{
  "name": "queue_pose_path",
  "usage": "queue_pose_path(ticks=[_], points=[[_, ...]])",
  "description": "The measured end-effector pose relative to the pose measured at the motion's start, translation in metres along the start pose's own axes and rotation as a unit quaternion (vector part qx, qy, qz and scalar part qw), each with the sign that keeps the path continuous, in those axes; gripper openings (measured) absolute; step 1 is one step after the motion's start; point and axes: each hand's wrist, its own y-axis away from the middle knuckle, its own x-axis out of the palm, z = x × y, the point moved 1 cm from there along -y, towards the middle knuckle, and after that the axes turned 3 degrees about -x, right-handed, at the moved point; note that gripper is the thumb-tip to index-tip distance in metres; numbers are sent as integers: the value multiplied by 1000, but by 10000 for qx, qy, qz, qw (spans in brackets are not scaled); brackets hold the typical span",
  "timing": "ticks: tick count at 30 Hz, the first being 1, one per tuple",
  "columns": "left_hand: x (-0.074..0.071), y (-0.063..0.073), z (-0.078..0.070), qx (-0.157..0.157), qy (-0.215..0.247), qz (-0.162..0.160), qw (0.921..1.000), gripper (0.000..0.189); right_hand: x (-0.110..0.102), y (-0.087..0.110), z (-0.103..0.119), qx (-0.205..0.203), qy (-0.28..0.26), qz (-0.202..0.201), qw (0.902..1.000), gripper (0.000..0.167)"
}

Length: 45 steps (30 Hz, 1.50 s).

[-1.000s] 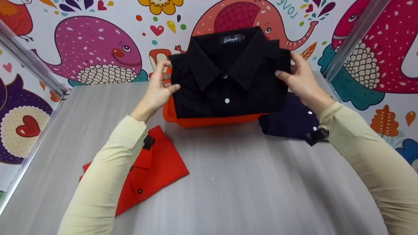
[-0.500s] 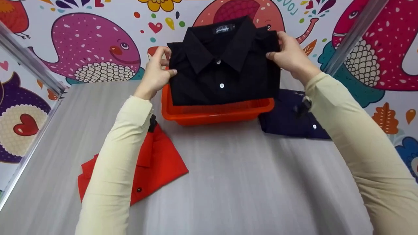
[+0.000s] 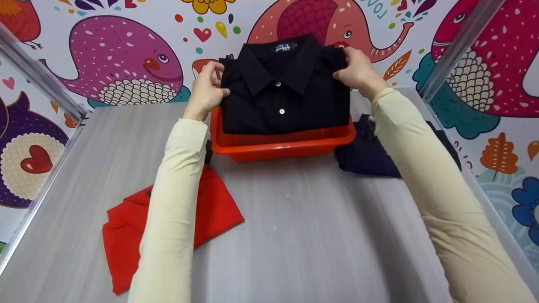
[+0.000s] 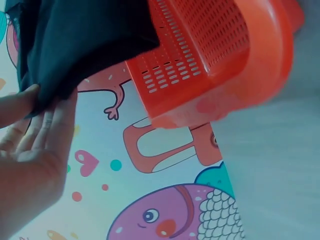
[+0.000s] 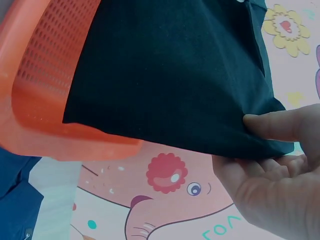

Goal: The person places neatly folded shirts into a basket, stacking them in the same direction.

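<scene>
One black shirt (image 3: 286,103): folded, held up over the orange basket (image 3: 282,148), tilted, collar end uppermost, buttoned front towards the person. Whether its lower edge touches the basket floor, cannot tell.
Left hand (image 3: 206,90): clamped on the shirt's left edge, upper part; thumb on the front, fingers behind.
Right hand (image 3: 358,72): clamped on the opposite edge, at about the same height; thumb on the front face, fingers on the back.
Gap between hands: wide, the full breadth of the folded shirt.
Shirt details: pointed collar, two white buttons (image 3: 281,111) showing, neck label (image 3: 284,47) with lettering too blurred to read.
Basket: on the desk (image 3: 303,235), near the printed wall (image 3: 219,46); near rim and part of the inside visible below the shirt; slotted walls plain in both wrist views.
Red shirt (image 3: 219,210): on the desk, left and nearer the person, lying at a slant, partly hidden by the left sleeve (image 3: 172,219).
Navy garment (image 3: 366,155): folded, on the desk just right of the basket, partly hidden by the right sleeve (image 3: 425,168).
Sleeves: pale yellow, both.
Wall print: purple whale (image 3: 122,54), coral elephant (image 3: 307,21), hearts, leaves.
</scene>
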Motion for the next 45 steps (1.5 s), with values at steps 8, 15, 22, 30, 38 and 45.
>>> queue_pose_path(ticks=[8,15,22,30,38,45], points=[[13,-2,7,-608,552,178,9965,50,5,-4,-13,-12,519,52,9986,64],[19,-4,14,-824,-59,164,9964,50,9,-4,-17,159,392,435,9982,67],[23,-6,18,-1070,-525,162,9927,47,20,-1,-20,95,239,472,9986,64],[22,-3,24,-1253,-644,319,9895,47,29,-1,-26,-98,354,489,9981,61],[20,1,32,-1307,-615,537,9881,34,34,0,-32,-45,380,605,9974,57],[15,4,31,-1264,-537,583,9888,31,29,1,-41,58,281,796,9964,52]])
